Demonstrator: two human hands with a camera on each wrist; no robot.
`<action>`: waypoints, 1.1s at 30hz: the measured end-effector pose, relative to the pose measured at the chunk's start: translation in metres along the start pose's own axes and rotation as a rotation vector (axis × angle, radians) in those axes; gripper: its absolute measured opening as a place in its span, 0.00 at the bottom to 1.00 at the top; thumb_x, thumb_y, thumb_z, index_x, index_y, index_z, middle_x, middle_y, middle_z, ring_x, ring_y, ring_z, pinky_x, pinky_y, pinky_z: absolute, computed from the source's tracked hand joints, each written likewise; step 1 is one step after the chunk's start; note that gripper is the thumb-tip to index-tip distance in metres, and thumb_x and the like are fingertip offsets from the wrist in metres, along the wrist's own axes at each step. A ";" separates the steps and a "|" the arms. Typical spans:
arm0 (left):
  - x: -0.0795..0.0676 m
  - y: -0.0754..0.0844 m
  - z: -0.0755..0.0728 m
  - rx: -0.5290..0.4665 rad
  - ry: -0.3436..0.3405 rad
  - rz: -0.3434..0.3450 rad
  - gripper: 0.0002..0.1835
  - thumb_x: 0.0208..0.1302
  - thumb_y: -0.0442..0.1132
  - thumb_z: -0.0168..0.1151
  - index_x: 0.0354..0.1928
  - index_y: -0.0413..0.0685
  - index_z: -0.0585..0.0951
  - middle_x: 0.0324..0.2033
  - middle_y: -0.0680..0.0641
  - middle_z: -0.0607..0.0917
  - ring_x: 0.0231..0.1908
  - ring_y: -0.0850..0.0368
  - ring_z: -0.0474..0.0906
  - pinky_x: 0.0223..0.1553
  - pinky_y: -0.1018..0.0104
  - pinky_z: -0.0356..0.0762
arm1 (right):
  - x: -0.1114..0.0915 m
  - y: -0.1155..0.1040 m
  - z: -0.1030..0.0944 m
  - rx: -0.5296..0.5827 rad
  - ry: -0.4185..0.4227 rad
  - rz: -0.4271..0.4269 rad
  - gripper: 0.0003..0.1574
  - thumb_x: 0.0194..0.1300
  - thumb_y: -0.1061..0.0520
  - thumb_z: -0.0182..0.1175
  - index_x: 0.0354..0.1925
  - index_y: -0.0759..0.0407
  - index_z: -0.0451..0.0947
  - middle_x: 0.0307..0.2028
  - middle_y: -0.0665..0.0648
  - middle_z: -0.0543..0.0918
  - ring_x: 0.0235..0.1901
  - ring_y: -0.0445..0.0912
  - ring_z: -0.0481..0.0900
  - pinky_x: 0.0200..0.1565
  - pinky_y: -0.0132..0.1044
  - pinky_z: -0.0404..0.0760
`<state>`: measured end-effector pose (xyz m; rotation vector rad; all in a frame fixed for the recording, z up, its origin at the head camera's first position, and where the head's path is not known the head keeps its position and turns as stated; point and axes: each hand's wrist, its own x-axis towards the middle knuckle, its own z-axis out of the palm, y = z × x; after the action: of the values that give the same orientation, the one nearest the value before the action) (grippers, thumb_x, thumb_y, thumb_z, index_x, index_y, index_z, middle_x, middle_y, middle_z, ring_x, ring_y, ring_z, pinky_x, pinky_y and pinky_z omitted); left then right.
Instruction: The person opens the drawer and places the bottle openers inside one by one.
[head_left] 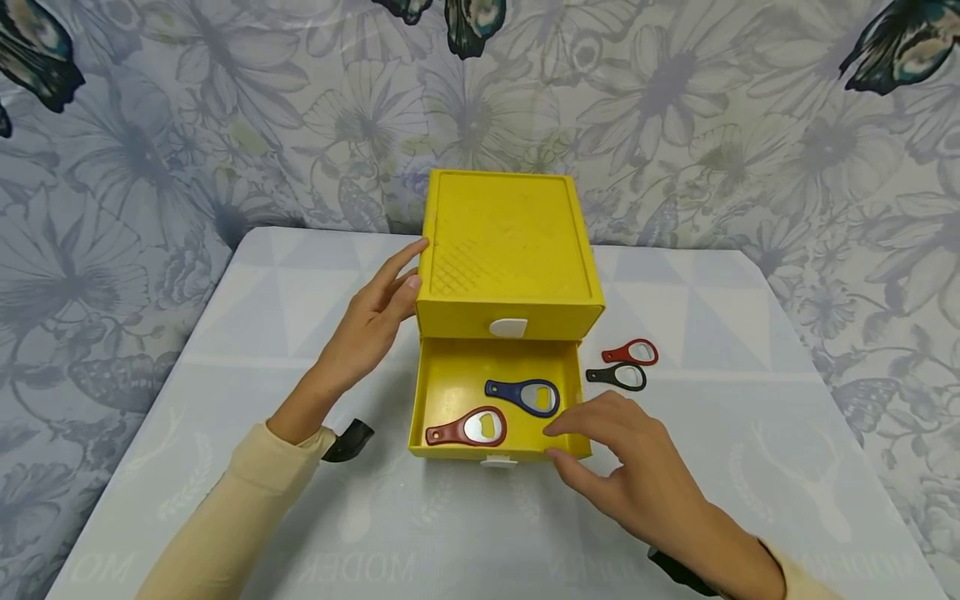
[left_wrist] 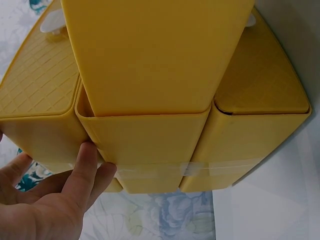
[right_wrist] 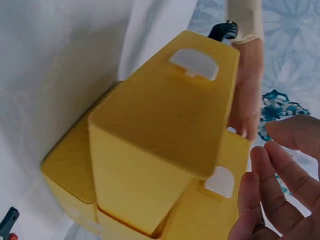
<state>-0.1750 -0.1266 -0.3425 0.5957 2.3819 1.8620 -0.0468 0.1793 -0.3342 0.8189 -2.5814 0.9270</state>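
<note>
A yellow drawer box (head_left: pixel 510 237) stands on the table, its middle drawer (head_left: pixel 453 367) pulled out toward me. Inside the drawer lie a blue bottle opener (head_left: pixel 507 391) and, nearer its front, a dark red bottle opener (head_left: pixel 447 432). My left hand (head_left: pixel 363 329) rests its fingertips against the box's left side, fingers fairly straight, as the left wrist view also shows. Over the drawer's front right corner is my right hand (head_left: pixel 637 454), fingers loosely bent. In the right wrist view nothing shows between its thumb and fingers (right_wrist: pixel 287 172).
Just right of the box, a red bottle opener (head_left: pixel 613 356) and a black bottle opener (head_left: pixel 602 375) lie on the table (head_left: pixel 720 467). White tabs (head_left: pixel 508 328) mark the drawer fronts. A flowered wall covering (head_left: pixel 675 125) rises behind the table.
</note>
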 end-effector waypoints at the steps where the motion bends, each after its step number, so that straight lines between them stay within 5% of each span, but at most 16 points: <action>1: 0.000 0.000 0.000 0.001 0.000 -0.001 0.26 0.80 0.54 0.43 0.76 0.78 0.57 0.74 0.51 0.65 0.74 0.55 0.61 0.67 0.46 0.72 | -0.003 -0.003 -0.001 0.010 0.007 -0.001 0.22 0.51 0.59 0.77 0.43 0.38 0.84 0.38 0.37 0.84 0.40 0.35 0.78 0.46 0.27 0.77; 14: 0.001 -0.001 0.000 -0.007 0.000 0.004 0.26 0.80 0.54 0.43 0.76 0.78 0.57 0.73 0.49 0.67 0.73 0.55 0.62 0.67 0.46 0.72 | -0.039 -0.017 0.016 0.107 0.062 0.006 0.25 0.50 0.60 0.79 0.44 0.41 0.83 0.33 0.40 0.83 0.32 0.34 0.76 0.36 0.19 0.77; 23: 0.000 -0.001 0.000 -0.008 -0.001 0.004 0.26 0.80 0.53 0.43 0.77 0.77 0.57 0.73 0.49 0.67 0.73 0.55 0.62 0.67 0.46 0.73 | -0.053 -0.017 0.041 0.103 0.031 0.218 0.27 0.49 0.61 0.79 0.41 0.34 0.83 0.32 0.32 0.81 0.31 0.31 0.75 0.30 0.27 0.79; 33: 0.000 -0.001 0.000 -0.005 0.000 0.008 0.26 0.80 0.54 0.43 0.76 0.78 0.57 0.74 0.52 0.66 0.73 0.56 0.61 0.67 0.47 0.73 | -0.054 -0.009 0.068 0.167 0.054 0.343 0.19 0.53 0.58 0.78 0.40 0.37 0.85 0.32 0.32 0.83 0.30 0.34 0.78 0.33 0.31 0.83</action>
<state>-0.1755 -0.1267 -0.3439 0.6052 2.3778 1.8700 -0.0033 0.1521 -0.4040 0.3848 -2.6718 1.2554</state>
